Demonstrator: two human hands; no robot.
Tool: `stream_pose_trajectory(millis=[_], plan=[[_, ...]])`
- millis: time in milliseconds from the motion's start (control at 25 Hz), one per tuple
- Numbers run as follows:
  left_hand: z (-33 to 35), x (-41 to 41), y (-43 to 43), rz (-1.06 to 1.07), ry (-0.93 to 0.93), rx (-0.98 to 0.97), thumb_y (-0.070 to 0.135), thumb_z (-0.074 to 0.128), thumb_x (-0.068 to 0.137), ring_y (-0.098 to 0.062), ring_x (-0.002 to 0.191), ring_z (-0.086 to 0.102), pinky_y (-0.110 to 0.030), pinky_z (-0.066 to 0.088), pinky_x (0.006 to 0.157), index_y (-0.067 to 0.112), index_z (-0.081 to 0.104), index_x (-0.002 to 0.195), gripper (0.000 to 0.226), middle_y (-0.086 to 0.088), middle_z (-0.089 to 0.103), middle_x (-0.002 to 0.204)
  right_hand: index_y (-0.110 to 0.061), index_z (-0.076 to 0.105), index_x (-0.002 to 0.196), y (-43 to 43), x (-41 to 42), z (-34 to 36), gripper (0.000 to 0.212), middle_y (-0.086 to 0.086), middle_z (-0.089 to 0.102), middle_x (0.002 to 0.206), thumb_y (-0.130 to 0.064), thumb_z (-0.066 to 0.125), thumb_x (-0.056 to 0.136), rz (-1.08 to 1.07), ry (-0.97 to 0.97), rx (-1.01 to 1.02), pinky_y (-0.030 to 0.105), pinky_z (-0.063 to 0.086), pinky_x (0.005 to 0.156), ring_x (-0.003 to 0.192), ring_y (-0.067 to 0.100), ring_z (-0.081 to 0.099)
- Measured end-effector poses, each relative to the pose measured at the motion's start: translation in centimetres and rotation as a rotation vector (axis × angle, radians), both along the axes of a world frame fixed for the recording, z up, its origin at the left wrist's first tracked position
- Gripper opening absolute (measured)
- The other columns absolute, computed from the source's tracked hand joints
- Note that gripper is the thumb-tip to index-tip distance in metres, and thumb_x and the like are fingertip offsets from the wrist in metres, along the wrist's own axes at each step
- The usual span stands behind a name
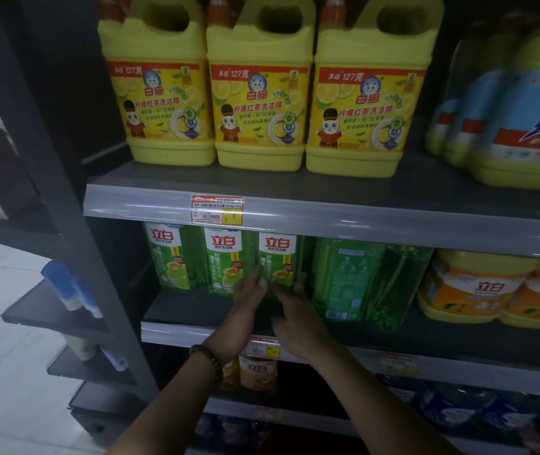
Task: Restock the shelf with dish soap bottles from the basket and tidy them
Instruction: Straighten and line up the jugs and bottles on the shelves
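Note:
On the middle shelf (pixel 196 310) stand three green dish soap bottles with white-topped labels facing front: a left one (pixel 167 254), a middle one (pixel 226 257) and a right one (pixel 278 254). My left hand (pixel 249 295) touches the lower left side of the right bottle with fingers extended. On that bottle's lower right side rests my right hand (pixel 295 311), fingers pointing up along it. The bottle stands upright between both hands. Two more green bottles (pixel 344 277) stand right of it, turned back or side outward. No basket is in view.
Large yellow handled jugs (pixel 258 93) fill the upper shelf, with blue-labelled bottles (pixel 508 119) at right. Yellow and orange bottles (pixel 492 290) stand at the right of the middle shelf. A lower shelf holds an orange bottle (pixel 258 372). A dark side rack (pixel 65 307) with small bottles stands at left.

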State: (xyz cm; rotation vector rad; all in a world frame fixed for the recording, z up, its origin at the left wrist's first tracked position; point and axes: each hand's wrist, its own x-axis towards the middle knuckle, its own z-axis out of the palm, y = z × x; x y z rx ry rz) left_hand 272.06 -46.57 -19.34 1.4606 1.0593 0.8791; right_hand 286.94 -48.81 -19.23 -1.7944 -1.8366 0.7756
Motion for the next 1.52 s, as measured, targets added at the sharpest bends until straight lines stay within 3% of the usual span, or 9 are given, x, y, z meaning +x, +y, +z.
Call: stream_pose_trajectory(millis=[200,320,440,560,840,1000,1160,1280,1520], plan=[[-0.3,0.6,0.4,0.026,-0.134,-0.09,0.077,0.047,0.09,-0.01,0.151,0.034,-0.037,0.029,0.126,0.033,0.026,0.164,0.088,0.006,0.026,0.166,-0.051,0.024,0.164,0.5,0.0,-0.2,0.082,0.011,-0.026,0.175,-0.009,0.054,0.101,0.02,0.045,0.018,0.041,0.016,0.129,0.163,0.034,-0.004],[0.7,0.6,0.3,0.062,-0.021,-0.049,0.043,0.046,0.111,0.001,0.126,0.051,-0.013,0.043,0.1,0.025,0.034,0.16,0.054,0.007,0.04,0.151,-0.053,0.022,0.164,0.2,0.6,0.3,0.087,0.01,-0.021,0.177,-0.009,0.057,0.097,0.075,0.03,-0.016,0.043,0.018,0.128,0.163,0.032,-0.009],[1.2,-0.2,0.5,0.109,0.108,0.094,0.019,0.053,0.109,-0.017,0.138,0.048,-0.026,0.04,0.105,0.023,0.052,0.148,0.039,0.003,0.049,0.145,-0.04,0.034,0.162,-0.9,1.8,1.7,0.072,0.006,0.017,0.177,-0.017,0.062,0.1,0.076,-0.021,0.023,0.046,0.035,0.126,0.161,0.03,0.026],[1.7,-0.1,-0.2,0.135,0.103,0.152,0.013,0.059,0.106,-0.008,0.119,0.06,-0.015,0.045,0.088,0.026,0.065,0.123,0.022,0.01,0.064,0.125,-0.034,0.048,0.154,-3.8,3.6,2.5,0.053,-0.001,0.052,0.155,-0.026,0.063,0.104,-0.022,0.046,0.109,0.036,0.048,0.113,0.14,0.021,0.053],[3.1,5.4,-1.1,-0.025,0.198,0.192,0.01,0.063,0.103,-0.011,0.127,0.058,-0.015,0.046,0.091,0.024,0.055,0.141,0.042,0.005,0.06,0.139,-0.035,0.034,0.161,-9.3,8.5,0.1,0.064,-0.002,0.037,0.165,-0.029,0.065,0.106,-0.21,0.098,0.135,0.04,0.042,0.121,0.15,0.022,0.042],[3.6,8.9,-0.6,-0.055,0.133,0.16,-0.01,0.054,0.101,0.016,0.099,0.068,-0.009,0.055,0.077,0.024,0.058,0.128,0.044,0.009,0.066,0.12,-0.03,0.028,0.166,-9.5,9.5,0.4,0.073,-0.003,0.03,0.167,-0.026,0.066,0.105,-0.268,0.193,0.196,0.038,0.039,0.122,0.152,0.021,0.037],[2.2,10.3,1.7,-0.047,0.114,0.174,-0.012,0.055,0.096,-0.015,0.118,0.072,-0.032,0.062,0.093,0.015,0.06,0.139,0.052,-0.003,0.072,0.13,-0.026,0.024,0.168,-8.5,10.3,0.2,0.08,0.0,0.027,0.169,-0.025,0.07,0.103,-0.288,0.244,0.202,0.027,0.033,0.119,0.154,0.021,0.034],[2.0,10.7,2.1,-0.036,0.13,0.198,-0.005,0.06,0.093,-0.019,0.12,0.071,-0.044,0.061,0.099,0.019,0.059,0.141,0.053,-0.002,0.073,0.132,-0.026,0.017,0.17,-7.8,9.8,0.2,0.089,-0.003,0.02,0.172,-0.024,0.072,0.101,-0.262,0.285,0.182,0.022,0.029,0.117,0.156,0.019,0.03],[3.6,10.7,-0.2,-0.065,0.175,0.19,-0.005,0.06,0.097,-0.014,0.12,0.068,-0.017,0.059,0.083,0.017,0.054,0.145,0.053,0.005,0.069,0.126,-0.028,0.012,0.172,-8.0,10.8,0.6,0.097,-0.002,0.022,0.175,-0.026,0.075,0.098,-0.225,0.277,0.158,0.023,0.032,0.118,0.158,0.018,0.03]])
